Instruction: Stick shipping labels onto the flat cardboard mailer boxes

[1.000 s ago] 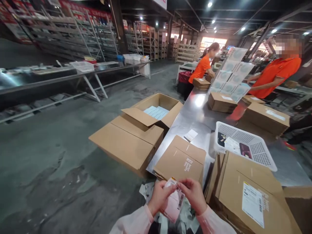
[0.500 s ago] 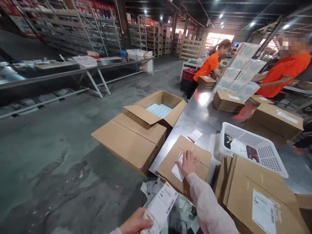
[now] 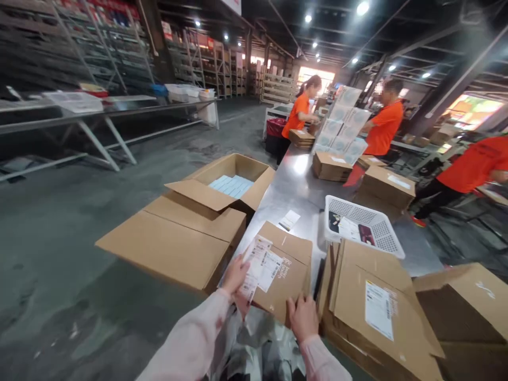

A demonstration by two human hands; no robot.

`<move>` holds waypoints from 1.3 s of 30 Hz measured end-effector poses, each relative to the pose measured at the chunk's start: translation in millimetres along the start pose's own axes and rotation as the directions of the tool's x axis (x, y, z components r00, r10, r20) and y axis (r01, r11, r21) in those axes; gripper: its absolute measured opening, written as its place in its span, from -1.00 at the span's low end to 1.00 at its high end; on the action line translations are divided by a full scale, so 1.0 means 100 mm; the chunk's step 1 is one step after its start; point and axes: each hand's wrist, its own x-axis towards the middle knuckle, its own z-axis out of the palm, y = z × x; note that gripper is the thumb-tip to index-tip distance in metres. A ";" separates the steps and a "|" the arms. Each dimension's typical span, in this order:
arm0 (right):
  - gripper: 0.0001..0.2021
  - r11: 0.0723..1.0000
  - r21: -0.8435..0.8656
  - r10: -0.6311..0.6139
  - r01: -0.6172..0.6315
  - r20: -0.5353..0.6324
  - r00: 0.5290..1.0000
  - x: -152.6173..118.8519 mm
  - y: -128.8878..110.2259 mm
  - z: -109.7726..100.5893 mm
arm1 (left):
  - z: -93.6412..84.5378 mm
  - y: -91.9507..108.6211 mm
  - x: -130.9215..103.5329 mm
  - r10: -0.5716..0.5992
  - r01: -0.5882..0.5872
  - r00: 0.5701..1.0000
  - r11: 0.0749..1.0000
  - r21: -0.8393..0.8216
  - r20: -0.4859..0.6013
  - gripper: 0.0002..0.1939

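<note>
A folded-flat cardboard carton point(image 3: 296, 251) lies at the near end of the metal table, bearing a stuck-on white shipping label point(image 3: 271, 271) and white print. My left hand point(image 3: 237, 276) is closed on a sheaf of shipping labels point(image 3: 254, 264), held over the carton's left side and partly covering the stuck label. At the carton's near right corner, my right hand point(image 3: 304, 317) has its fingers curled over the edge, gripping it. Right of it rises a stack of similar cartons point(image 3: 363, 264), its top one carrying a label point(image 3: 379, 309).
An open box point(image 3: 254, 161) of pale blue packs and a larger carton point(image 3: 178, 233) stand left of the metal table point(image 3: 289, 182). A white basket point(image 3: 391, 233) sits beyond the carton stack. Loose backing paper point(image 3: 262, 344) hangs below the edge. People in orange shirts work farther off.
My left hand has brought the labels up over the carton. My right hand has moved from the carton's top to its near edge. The carton's label and print now show more fully.
</note>
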 end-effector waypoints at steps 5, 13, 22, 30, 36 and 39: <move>-0.32 0.756 0.651 0.237 -0.072 -0.170 0.956 -0.06 0.39 -0.53 | -0.16 0.41 -0.39 -0.025 0.111 0.979 0.895 -0.432 0.200 -0.44; -0.25 0.757 0.560 0.523 -0.336 -0.212 0.825 -0.25 1.51 -2.07 | -0.25 0.75 -1.08 -0.019 0.325 0.881 0.750 -0.576 0.472 -0.45; -0.45 0.306 0.922 -0.036 -0.236 0.259 0.965 -0.68 -0.75 -0.79 | 0.09 0.70 -1.29 0.104 0.073 0.936 0.877 -0.475 0.337 -0.56; -0.60 0.586 0.808 -0.249 -0.063 0.254 0.935 -0.21 -0.61 -1.00 | 0.07 0.58 -1.18 -0.085 0.193 0.975 0.782 -0.592 0.205 -0.54; -0.56 0.561 0.821 -0.241 -0.105 0.283 0.928 -0.20 -0.62 -0.86 | 0.18 0.41 -1.19 -0.120 0.177 0.982 0.864 -0.472 0.147 -0.56; -0.61 0.594 0.795 -0.221 -0.121 0.306 0.926 -0.24 -0.60 -0.74 | 0.31 0.26 -1.16 -0.183 0.177 0.983 0.869 -0.462 0.033 -0.50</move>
